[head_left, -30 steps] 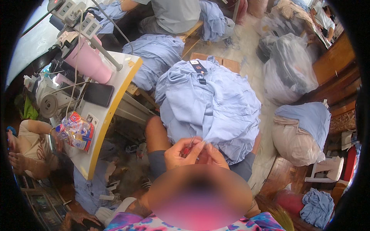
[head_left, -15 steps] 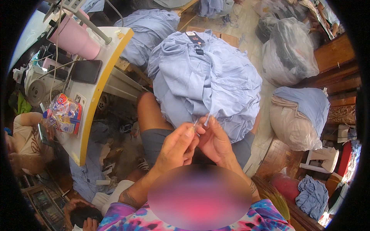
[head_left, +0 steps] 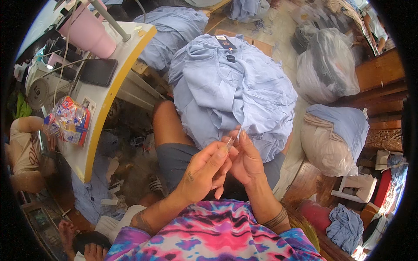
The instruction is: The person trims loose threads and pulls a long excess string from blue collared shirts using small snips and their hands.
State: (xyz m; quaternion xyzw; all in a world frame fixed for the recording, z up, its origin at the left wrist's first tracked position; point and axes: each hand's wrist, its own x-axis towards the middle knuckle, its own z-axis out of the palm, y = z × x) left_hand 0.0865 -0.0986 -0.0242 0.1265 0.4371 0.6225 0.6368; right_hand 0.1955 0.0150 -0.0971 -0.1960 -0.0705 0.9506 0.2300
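Observation:
A light-blue garment (head_left: 213, 82) with a dark tag (head_left: 224, 42) lies on top of a heap of light-blue cloth over my lap. My left hand (head_left: 202, 169) is closed in a pinch on a thin, pale, see-through stick (head_left: 229, 142); its exact kind is too small to make out. Close beside it, my right hand (head_left: 249, 158) pinches the near edge of the garment between thumb and fingers. The stick's tip sits right by that pinched edge, and I cannot tell whether it touches the cloth.
To the left stands a white table with a yellow edge (head_left: 117, 87), holding a pink tumbler (head_left: 89, 32), a black phone (head_left: 99, 71) and a colourful plastic packet (head_left: 69, 122). Stuffed plastic bags (head_left: 326, 65) line the right. Other people sit at lower left.
My hands have shifted slightly right together, still pinching at the garment's near edge. The view has tilted a little, showing more of my tie-dyed shirt.

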